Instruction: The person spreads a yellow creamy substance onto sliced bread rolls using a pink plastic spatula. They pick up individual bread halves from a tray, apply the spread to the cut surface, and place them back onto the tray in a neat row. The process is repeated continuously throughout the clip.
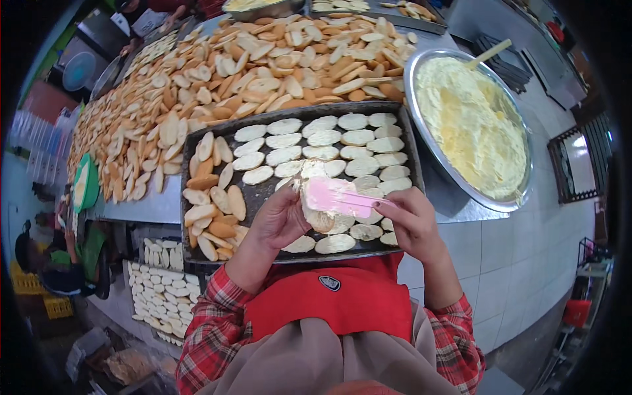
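Note:
My left hand (282,217) holds a slice of bread (322,221) coated with pale cream. In my right hand (414,223) is the handle of a pink plastic spatula (330,195), its flat blade lying against the slice and smeared with cream. Both hands are above a dark metal baking tray (264,190). Rows of cream-coated bread slices (322,138) fill the tray's middle and right side. Uncoated bread slices (220,199) are heaped along its left end. Right of the tray, a large metal bowl (411,94) contains pale yellow cream (469,128).
Behind the tray, a big pile of bread slices (276,64) spreads over the metal table (143,207). A yellowish handle (489,53) sticks out of the bowl. A green basin (88,182) stands at the left edge. Lower left is a tray of coated slices (163,296). Other people work nearby.

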A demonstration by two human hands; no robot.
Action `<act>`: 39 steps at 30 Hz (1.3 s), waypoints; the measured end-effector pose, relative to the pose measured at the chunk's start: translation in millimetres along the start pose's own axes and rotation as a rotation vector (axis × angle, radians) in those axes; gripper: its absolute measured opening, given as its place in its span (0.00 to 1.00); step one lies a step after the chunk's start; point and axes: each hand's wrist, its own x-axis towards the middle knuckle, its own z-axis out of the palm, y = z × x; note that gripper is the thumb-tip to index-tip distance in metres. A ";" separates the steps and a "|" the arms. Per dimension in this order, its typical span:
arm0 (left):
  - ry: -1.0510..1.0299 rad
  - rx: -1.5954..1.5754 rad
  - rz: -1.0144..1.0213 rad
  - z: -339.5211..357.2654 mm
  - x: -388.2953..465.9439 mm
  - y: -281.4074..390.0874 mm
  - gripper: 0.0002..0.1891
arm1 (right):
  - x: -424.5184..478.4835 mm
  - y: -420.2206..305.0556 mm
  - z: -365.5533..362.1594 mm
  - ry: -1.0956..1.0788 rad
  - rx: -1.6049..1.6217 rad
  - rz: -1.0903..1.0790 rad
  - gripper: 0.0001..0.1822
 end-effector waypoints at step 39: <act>0.050 0.447 0.619 -4.6 -28.1 41.4 0.32 | 3.7 -10.6 9.0 -0.043 -0.190 0.091 0.23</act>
